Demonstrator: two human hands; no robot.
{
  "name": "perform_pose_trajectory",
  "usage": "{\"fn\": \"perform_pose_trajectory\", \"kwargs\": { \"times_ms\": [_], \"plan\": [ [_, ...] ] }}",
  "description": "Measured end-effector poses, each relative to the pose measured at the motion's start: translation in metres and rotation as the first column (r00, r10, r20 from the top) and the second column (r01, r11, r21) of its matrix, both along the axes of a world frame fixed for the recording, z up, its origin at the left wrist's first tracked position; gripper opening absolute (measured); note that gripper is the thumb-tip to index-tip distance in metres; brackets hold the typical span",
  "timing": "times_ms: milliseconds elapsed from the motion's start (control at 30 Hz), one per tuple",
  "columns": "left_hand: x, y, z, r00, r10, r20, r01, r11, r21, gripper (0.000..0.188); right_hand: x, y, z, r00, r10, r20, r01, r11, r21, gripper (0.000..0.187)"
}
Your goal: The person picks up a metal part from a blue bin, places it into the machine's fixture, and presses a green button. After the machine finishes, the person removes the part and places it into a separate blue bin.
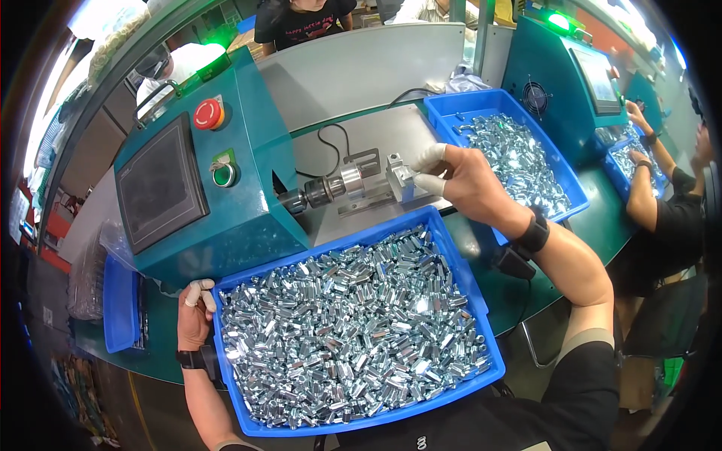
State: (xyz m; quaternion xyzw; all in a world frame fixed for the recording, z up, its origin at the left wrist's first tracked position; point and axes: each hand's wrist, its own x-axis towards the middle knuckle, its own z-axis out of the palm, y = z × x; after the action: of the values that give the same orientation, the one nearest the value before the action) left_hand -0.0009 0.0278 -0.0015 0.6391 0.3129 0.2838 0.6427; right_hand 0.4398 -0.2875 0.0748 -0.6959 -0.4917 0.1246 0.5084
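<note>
**Right hand [470, 180] at the metal block [400, 180], left hand [197, 314] at the near tray [471, 286]**

The near tray, blue and rectangular, is filled with silvery metal parts [353, 323], short and lying in all directions. Just past its back right corner, the right hand points leftward, its thumb and forefinger tips brought close together at the metal block. Those two digits wear pale finger covers [430, 158]. The left hand is at the near tray's back left corner, fingers curled in against the rim, with pale covers on its fingertips too. Whether either hand is really closed on something cannot be told: the right fingertips hide what may lie between them, and the left grip is partly turned away. A dark band circles each wrist.

Behind the near tray, a steel plate [383, 131] lies under the metal block. Also behind the near tray, a spindle [322, 192] with a bright collar [351, 179] points toward the block from the teal machine [248, 218], which stands at the tray's back left. That machine bears a dark screen [162, 183], a red button [209, 114], a green button [223, 174] and a glowing green lamp [214, 56].

Beyond the near tray, to the right, a far tray [444, 113] holds more such parts. The green bench [602, 214] shows to the near tray's right, and farther that way a co-worker [669, 210] reaches into a small blue tray.
</note>
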Motion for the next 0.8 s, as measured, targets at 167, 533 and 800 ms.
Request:
{"fn": "perform_pose_trajectory", "kwargs": {
  "times_ms": [167, 533, 800],
  "plan": [
    [-0.001, 0.001, 0.001, 1.000, -0.015, 0.001, 0.015, 1.000, -0.009, 0.037, 0.011, 0.017, -0.002, 0.999, -0.017, -0.051, 0.017, 1.000, 0.001, 0.020],
    [-0.003, 0.002, -0.001, 1.000, -0.021, 0.005, 0.021, 1.000, -0.014, 0.037, 0.020, 0.032, 0.012, 0.995, 0.035, 0.089, -0.023, 0.990, -0.136, 0.015],
    [-0.003, 0.004, 0.000, 1.000, -0.019, -0.009, 0.019, 1.000, 0.002, 0.036, 0.020, 0.023, 0.016, 0.833, 0.145, 0.533, -0.103, 0.989, -0.108, 0.014]
  ]
}}
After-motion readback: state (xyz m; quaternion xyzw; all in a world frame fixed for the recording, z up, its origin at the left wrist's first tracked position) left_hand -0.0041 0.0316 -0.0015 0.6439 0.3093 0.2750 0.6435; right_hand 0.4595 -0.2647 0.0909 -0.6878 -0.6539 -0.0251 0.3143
